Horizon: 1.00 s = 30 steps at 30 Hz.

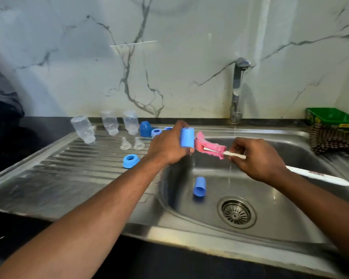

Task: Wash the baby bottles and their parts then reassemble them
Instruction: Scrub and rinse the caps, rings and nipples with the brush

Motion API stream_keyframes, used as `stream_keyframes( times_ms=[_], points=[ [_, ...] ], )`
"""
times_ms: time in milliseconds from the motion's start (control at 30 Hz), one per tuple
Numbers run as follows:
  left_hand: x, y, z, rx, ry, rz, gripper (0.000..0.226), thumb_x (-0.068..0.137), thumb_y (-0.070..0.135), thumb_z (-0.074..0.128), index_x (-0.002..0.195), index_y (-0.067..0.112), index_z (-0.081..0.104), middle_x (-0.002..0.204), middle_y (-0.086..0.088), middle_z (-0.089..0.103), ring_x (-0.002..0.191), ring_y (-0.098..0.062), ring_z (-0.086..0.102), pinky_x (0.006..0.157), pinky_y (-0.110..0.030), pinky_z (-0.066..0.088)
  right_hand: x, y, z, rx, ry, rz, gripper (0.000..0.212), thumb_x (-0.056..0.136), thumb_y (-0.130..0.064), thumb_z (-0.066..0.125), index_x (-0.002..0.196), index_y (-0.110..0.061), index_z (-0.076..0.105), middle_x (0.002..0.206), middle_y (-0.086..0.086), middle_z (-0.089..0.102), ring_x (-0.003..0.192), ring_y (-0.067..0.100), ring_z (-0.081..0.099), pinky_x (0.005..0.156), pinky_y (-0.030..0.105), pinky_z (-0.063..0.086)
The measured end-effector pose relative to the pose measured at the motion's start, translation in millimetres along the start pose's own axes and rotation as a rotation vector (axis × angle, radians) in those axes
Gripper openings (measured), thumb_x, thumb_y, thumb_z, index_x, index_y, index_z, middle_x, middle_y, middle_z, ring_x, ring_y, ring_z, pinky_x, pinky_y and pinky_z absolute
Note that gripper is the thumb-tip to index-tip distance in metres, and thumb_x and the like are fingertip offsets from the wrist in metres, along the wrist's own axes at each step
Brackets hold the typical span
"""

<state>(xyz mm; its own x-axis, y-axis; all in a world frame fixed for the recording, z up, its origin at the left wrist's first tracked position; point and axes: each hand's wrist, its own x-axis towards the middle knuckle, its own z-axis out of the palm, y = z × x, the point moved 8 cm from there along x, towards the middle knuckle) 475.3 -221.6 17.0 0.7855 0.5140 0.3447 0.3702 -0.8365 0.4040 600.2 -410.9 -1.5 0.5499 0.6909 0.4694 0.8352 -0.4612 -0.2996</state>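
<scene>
My left hand [167, 144] grips a light blue bottle cap [187, 137] over the sink's left rim. My right hand [258, 158] holds the white handle of a bottle brush [318, 176]; its pink sponge head [209, 147] lies just outside the cap's mouth. A second blue cap [199, 187] lies on its side in the basin [290, 158]. Three clear bottles [109, 122] stand upside down on the ribbed drainboard [69, 164], along with two clear teats [126, 143], a blue collar ring [130, 161], another ring [156, 132] and a darker blue cap [145, 128].
A chrome tap [238, 87] runs a thin stream into the basin, whose drain strainer [236, 212] sits at the front. A green tray [332, 118] and a patterned cloth [330, 140] lie at the right. A marble wall rises behind.
</scene>
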Motion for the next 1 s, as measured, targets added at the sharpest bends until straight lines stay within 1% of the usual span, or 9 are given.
stream_keyframes(
  times_ms=[100, 233, 367, 600, 667, 767, 867, 933, 1000],
  points=[
    [-11, -37, -28, -0.014, 0.049, -0.08, 0.065, 0.075, 0.043, 0.078, 0.127, 0.034, 0.041, 0.11, 0.002, 0.067, 0.1, -0.027, 0.064, 0.085, -0.041, 0.051, 2, -34, 13, 0.054, -0.025, 0.022, 0.014, 0.079, -0.03, 0.075, 0.083, -0.028, 0.061, 0.081, -0.006, 0.069, 0.08, 0.024, 0.065, 0.064, 0.031, 0.046],
    [-24, -76, -66, 0.074, 0.218, -0.187, 0.062, 0.077, 0.046, 0.074, 0.125, 0.03, 0.039, 0.109, -0.005, 0.069, 0.099, -0.034, 0.065, 0.078, -0.038, 0.05, 13, -79, 35, 0.14, -0.064, 0.07, 0.016, 0.078, -0.027, 0.073, 0.083, -0.028, 0.058, 0.087, -0.002, 0.069, 0.086, 0.025, 0.065, 0.072, 0.034, 0.052],
    [-47, -127, -96, 0.172, 0.367, -0.352, 0.061, 0.081, 0.036, 0.074, 0.13, 0.022, 0.04, 0.112, -0.011, 0.067, 0.102, -0.036, 0.063, 0.073, -0.037, 0.043, 16, -113, 51, 0.158, -0.053, 0.046, 0.013, 0.079, -0.027, 0.068, 0.086, -0.028, 0.057, 0.087, -0.002, 0.068, 0.085, 0.026, 0.064, 0.07, 0.031, 0.049],
    [-67, -178, -84, 0.136, 0.244, -0.539, 0.058, 0.083, 0.03, 0.073, 0.13, 0.02, 0.041, 0.117, -0.011, 0.064, 0.107, -0.036, 0.06, 0.078, -0.039, 0.045, 8, -105, 57, 0.167, -0.091, 0.085, 0.019, 0.077, -0.024, 0.072, 0.074, -0.031, 0.055, 0.077, -0.008, 0.064, 0.08, 0.023, 0.062, 0.065, 0.029, 0.043],
    [-67, -171, -85, 0.127, 0.233, -0.544, 0.063, 0.081, 0.032, 0.075, 0.133, 0.019, 0.041, 0.126, -0.012, 0.059, 0.117, -0.036, 0.054, 0.088, -0.042, 0.045, 8, -99, 54, 0.187, -0.09, 0.105, 0.018, 0.077, -0.024, 0.074, 0.074, -0.03, 0.057, 0.075, -0.007, 0.065, 0.078, 0.023, 0.062, 0.066, 0.031, 0.047],
    [-65, -140, -92, 0.201, 0.307, -0.452, 0.072, 0.081, 0.037, 0.073, 0.141, 0.016, 0.039, 0.144, -0.012, 0.042, 0.133, -0.033, 0.035, 0.104, -0.044, 0.035, 6, -89, 43, 0.149, -0.103, 0.087, 0.016, 0.079, -0.026, 0.074, 0.08, -0.029, 0.059, 0.079, -0.006, 0.065, 0.08, 0.022, 0.063, 0.069, 0.033, 0.05],
    [-57, -70, -84, 0.273, 0.352, -0.117, 0.055, 0.084, 0.037, 0.07, 0.133, 0.02, 0.05, 0.139, -0.008, 0.047, 0.132, -0.03, 0.037, 0.103, -0.042, 0.034, 4, -68, 26, -0.006, -0.146, 0.04, 0.017, 0.082, -0.031, 0.072, 0.095, -0.03, 0.06, 0.092, -0.004, 0.066, 0.089, 0.024, 0.062, 0.071, 0.031, 0.046],
    [-50, -15, -53, 0.28, 0.185, 0.102, 0.042, 0.085, 0.039, 0.068, 0.123, 0.024, 0.058, 0.13, -0.004, 0.056, 0.125, -0.028, 0.046, 0.098, -0.038, 0.038, 0, -45, 16, -0.142, -0.196, 0.029, 0.022, 0.084, -0.031, 0.07, 0.105, -0.03, 0.062, 0.103, 0.0, 0.067, 0.097, 0.025, 0.062, 0.073, 0.03, 0.044],
    [-40, 21, -5, 0.299, -0.123, 0.17, 0.043, 0.084, 0.045, 0.068, 0.122, 0.025, 0.061, 0.125, -0.001, 0.062, 0.119, -0.026, 0.055, 0.094, -0.035, 0.044, -5, -22, 10, -0.274, -0.228, 0.037, 0.026, 0.083, -0.029, 0.069, 0.109, -0.03, 0.064, 0.11, 0.001, 0.068, 0.104, 0.026, 0.062, 0.076, 0.031, 0.043]
  ],
)
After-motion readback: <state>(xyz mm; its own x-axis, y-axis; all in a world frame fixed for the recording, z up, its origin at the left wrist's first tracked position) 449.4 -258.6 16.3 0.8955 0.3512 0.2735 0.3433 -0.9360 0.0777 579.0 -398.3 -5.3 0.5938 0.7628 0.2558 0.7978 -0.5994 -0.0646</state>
